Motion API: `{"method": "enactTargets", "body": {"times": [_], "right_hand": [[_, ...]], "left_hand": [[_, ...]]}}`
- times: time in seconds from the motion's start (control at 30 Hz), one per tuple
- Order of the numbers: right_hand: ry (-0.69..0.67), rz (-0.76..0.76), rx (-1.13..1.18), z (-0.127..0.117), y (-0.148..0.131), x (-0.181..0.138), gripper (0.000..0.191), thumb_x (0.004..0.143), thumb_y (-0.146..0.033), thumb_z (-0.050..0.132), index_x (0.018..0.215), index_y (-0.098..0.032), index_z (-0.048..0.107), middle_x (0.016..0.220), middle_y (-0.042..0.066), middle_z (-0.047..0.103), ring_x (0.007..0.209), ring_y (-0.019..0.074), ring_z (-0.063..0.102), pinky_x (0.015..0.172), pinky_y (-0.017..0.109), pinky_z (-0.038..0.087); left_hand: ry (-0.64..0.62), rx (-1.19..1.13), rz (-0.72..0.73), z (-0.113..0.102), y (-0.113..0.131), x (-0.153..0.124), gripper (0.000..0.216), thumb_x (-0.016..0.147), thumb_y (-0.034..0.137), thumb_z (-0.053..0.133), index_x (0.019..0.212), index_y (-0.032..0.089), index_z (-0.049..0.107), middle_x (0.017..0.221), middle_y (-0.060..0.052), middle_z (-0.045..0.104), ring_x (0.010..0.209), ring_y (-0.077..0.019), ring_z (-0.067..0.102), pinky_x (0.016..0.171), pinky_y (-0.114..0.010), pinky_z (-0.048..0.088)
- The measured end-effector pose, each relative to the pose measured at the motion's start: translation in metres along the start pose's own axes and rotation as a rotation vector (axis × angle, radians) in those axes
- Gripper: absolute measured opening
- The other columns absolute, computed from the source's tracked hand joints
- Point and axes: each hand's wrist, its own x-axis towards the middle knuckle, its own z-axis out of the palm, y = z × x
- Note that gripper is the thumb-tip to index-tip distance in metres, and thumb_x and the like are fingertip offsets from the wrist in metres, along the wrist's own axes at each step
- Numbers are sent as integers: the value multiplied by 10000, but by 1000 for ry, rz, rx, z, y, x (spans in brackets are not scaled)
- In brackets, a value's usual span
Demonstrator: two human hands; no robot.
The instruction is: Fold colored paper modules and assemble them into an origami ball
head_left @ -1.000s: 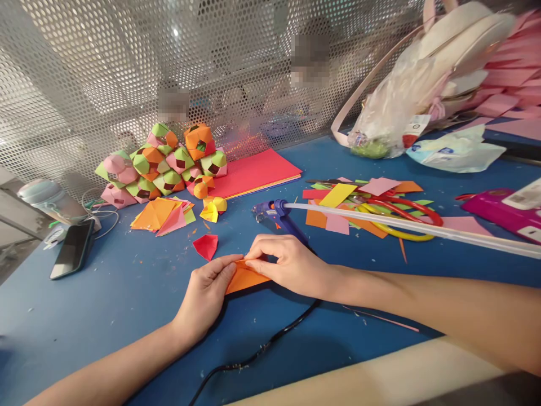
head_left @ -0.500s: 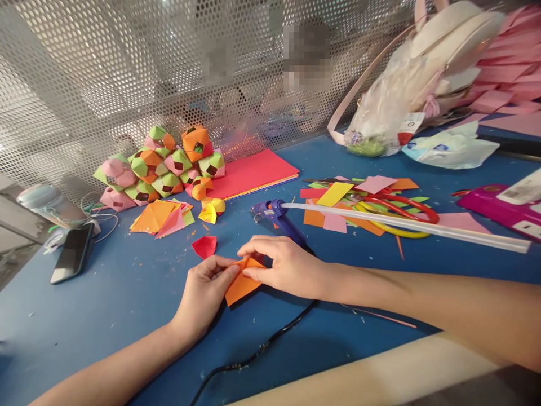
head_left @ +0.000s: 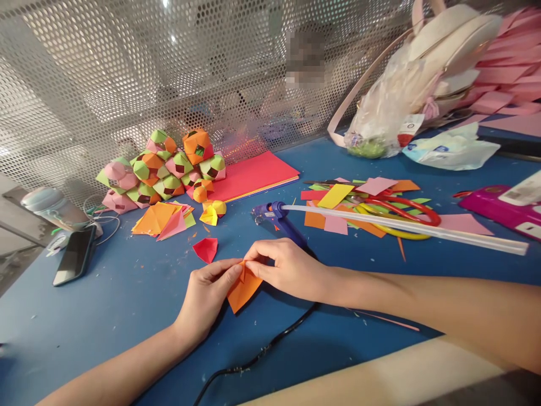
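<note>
An orange paper square (head_left: 244, 291) with creases is held just above the blue table, in front of me. My left hand (head_left: 207, 290) pinches its left upper edge between thumb and fingers. On the upper right side, my right hand (head_left: 283, 268) pinches the paper too, the fingertips of both hands nearly meeting at a small fold. Right behind the hands lies a folded red paper piece (head_left: 205, 249). A blue glue gun (head_left: 281, 219) with a long clear glue stick (head_left: 401, 228) rests beyond my right hand.
Folded paper balls (head_left: 163, 166) are stacked by the perforated metal screen (head_left: 105, 67). Nearby are orange and pink paper sheets (head_left: 158, 220), a red paper stack (head_left: 257, 172), a phone (head_left: 75, 256) and scissors with red handles (head_left: 422, 210). A black cord (head_left: 253, 358) crosses the front.
The fingertips of both hands have come closer together at the paper's top edge. The orange paper has tilted a little, with its lower corner nearer to me.
</note>
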Motion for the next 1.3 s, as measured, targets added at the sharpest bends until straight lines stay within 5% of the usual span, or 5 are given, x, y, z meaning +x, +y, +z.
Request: {"method": "enactTargets", "body": {"times": [0.6,1.03,1.3], "right_hand": [[-36,47,54,-1,-5,0,165,846,-132,482,746,-166,608,713,-21,628,657,94,548,627,205,409],[78,-177,-82,2,-3,-2,171,839,-109,458,710,-180,544,693,10,594,628,120,527,619,245,423],[22,-129,-104,0,-2,-1,55,810,-159,559,761,-165,582,729,15,619,658,125,556,618,236,429]], "left_hand": [[4,16,5,-4,-5,3,130,733,267,674,802,187,750,722,-11,713,666,-118,575,601,-181,440],[31,90,41,1,-3,-1,194,736,326,662,834,183,748,732,-26,715,661,-158,622,609,-234,494],[10,142,52,-1,-5,-1,157,749,295,638,782,175,734,705,-18,704,630,-138,603,576,-213,468]]}}
